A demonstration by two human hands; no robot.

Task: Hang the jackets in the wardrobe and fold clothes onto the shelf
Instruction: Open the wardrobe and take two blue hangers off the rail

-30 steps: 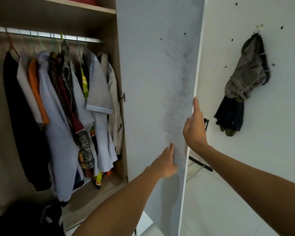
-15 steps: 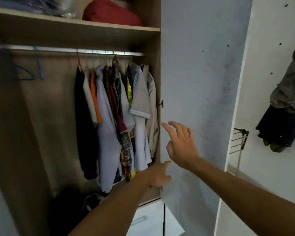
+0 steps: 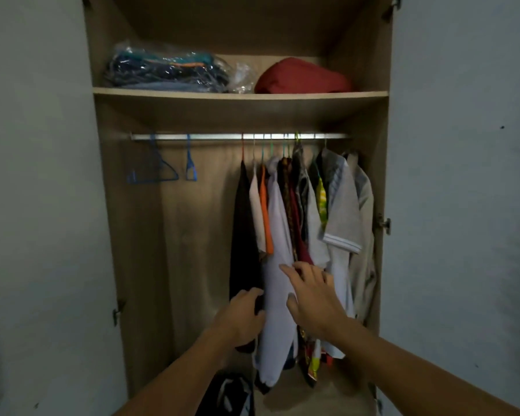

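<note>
Both wardrobe doors are wide open, with the rail as the reference: clothes bunched at its right end, two bare blue hangers at its left, bagged stuff and a red bundle on the shelf above. Below the rail, left hand curls loosely by the black garment, right hand has fingers spread against a white one, gripping nothing.

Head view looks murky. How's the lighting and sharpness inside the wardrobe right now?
Head view: dim overall, the rail catching the brightest glint; wardrobe floor and black garment lost in shadow; wide-angle bowing curves the shelf; left hand and right hand slightly soft.
</note>
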